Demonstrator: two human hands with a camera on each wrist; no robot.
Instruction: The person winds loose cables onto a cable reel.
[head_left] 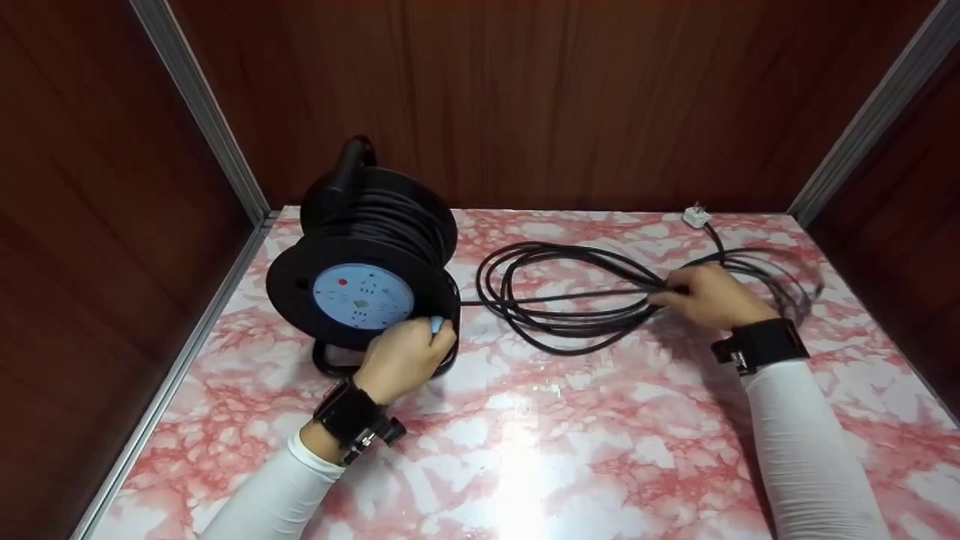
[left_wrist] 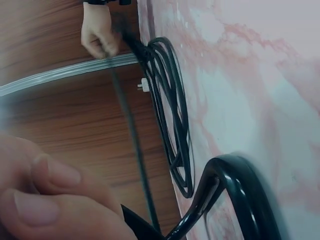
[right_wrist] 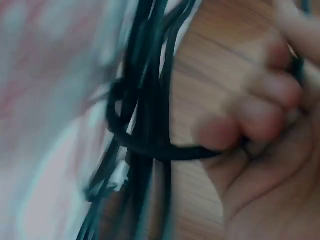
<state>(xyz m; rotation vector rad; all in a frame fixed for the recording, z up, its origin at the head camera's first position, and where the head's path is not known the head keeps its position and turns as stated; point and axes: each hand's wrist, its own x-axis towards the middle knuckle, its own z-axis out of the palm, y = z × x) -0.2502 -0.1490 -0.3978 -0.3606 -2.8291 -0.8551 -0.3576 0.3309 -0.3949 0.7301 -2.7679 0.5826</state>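
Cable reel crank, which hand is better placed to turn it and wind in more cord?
Probably the left hand: it already grips the light-blue knob on the cable reel. The right hand holds the loose black cord, well placed to feed it.

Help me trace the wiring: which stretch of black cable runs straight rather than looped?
The single taut strand from the cable reel to the right hand; the other strands lie in loose coils on the table.
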